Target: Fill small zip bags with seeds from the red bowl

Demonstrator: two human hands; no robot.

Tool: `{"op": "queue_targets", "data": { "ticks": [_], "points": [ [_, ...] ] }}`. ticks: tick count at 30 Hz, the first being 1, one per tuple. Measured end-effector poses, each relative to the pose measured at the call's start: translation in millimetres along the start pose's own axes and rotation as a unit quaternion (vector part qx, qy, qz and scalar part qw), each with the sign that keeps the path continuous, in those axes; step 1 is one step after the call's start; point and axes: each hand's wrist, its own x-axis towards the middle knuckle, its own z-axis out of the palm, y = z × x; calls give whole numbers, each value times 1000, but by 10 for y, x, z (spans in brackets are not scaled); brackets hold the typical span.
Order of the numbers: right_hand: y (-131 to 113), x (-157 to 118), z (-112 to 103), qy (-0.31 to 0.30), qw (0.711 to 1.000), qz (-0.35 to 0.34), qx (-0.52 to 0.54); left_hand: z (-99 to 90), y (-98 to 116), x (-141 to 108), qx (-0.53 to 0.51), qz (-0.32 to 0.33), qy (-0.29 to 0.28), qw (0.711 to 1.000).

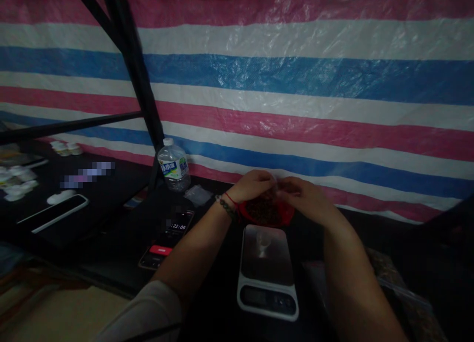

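Digital scale (267, 258) is positioned bodyward of the fingers, long axis toward the wearer. Clear film (274, 183) is pinched by the left hand (255, 183) above the red container (288, 215); the grip of the right hand (309, 198) cannot be determined.

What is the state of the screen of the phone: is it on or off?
On. The phone shows lit white numbers and a red bar.

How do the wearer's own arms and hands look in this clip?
Both hands, left and right, are ungloved. The left wrist has a dark beaded bracelet with some paler beads and a thin red cord. A light sleeve shows on the left arm; none shows on the right.
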Motion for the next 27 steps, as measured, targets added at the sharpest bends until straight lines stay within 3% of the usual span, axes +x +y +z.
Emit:
{"op": "queue_targets", "data": {
  "ticks": [6, 11, 15, 19, 23, 27],
  "points": [
    [46, -88, 168, -38, 995, 15, -88, 105, -136, -38, 139, 19, 10, 990],
    [95, -139, 131, -56, 994, 35, -90, 179, -261, -49, 189, 20, 12, 982],
    [106, -177, 83, -44, 993, 47, -99, 234, -327, -77, 189, 19, -2, 982],
    [142, -163, 151, -88, 992, 52, -76, 254, -399, -85, 179, 24, 0, 984],
    [208, -124, 210, -90, 993, 40, -72, 245, -456, -66, 169, 26, 2, 985],
    [319, -105, 200, -94, 994, 31, -35, 240, -445, -67, 112, 17, -15, 993]
  ]
}}
